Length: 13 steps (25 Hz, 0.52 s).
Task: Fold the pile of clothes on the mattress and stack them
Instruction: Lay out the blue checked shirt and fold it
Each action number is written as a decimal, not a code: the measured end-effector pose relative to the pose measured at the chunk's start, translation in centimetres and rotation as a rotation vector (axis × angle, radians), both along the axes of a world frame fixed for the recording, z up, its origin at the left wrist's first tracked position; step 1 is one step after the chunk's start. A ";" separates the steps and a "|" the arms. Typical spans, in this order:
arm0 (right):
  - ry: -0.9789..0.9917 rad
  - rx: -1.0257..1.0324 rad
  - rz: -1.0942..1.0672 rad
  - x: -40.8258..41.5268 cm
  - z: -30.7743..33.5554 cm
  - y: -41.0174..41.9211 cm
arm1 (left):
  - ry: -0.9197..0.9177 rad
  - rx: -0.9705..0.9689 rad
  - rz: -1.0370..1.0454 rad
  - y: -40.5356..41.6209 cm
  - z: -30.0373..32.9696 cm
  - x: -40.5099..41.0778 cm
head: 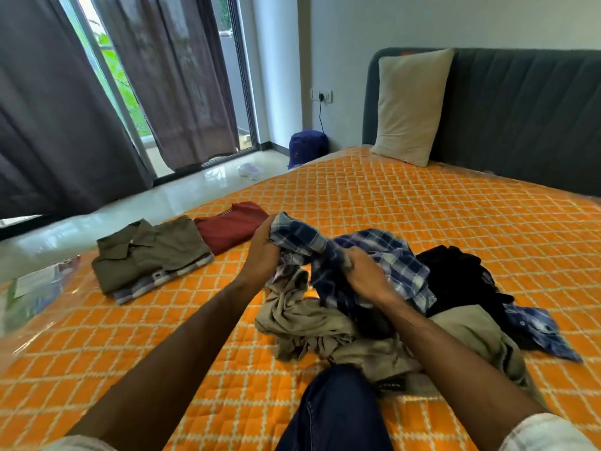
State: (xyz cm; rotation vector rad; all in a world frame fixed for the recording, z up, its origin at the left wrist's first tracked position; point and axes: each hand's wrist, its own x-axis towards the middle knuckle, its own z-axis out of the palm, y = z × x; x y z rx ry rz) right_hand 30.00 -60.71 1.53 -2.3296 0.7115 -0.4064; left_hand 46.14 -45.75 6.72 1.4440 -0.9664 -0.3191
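A blue and white checked shirt [383,255] is bunched above the loose pile on the orange quilted mattress [422,203]. My left hand [263,252] grips its collar end at the left. My right hand [367,275] grips its middle, fingers curled into the cloth. Under it lie a crumpled beige garment [309,320], a black garment [461,275] and a blue patterned piece [543,330]. To the left sits a folded olive shirt [149,252] on top of a folded checked garment [153,281]. A folded maroon T-shirt [231,226] lies beside that stack.
My knee in dark jeans [338,408] rests on the mattress in front of the pile. A beige pillow [409,105] leans on the grey headboard [520,118]. A plastic packet [35,288] lies at the left edge. A blue bag [305,148] stands on the floor.
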 end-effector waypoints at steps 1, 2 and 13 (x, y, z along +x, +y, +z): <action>-0.130 0.078 -0.037 0.9 2.0 0.3 | 0.018 -0.028 0.032 0.3 0.6 0.2; -0.270 0.148 -0.104 2.1 4.2 -0.1 | 0.016 -0.039 0.081 0.7 1.0 1.1; -0.913 0.593 0.396 11.6 27.6 12.2 | 0.001 -0.195 0.293 3.8 13.4 3.3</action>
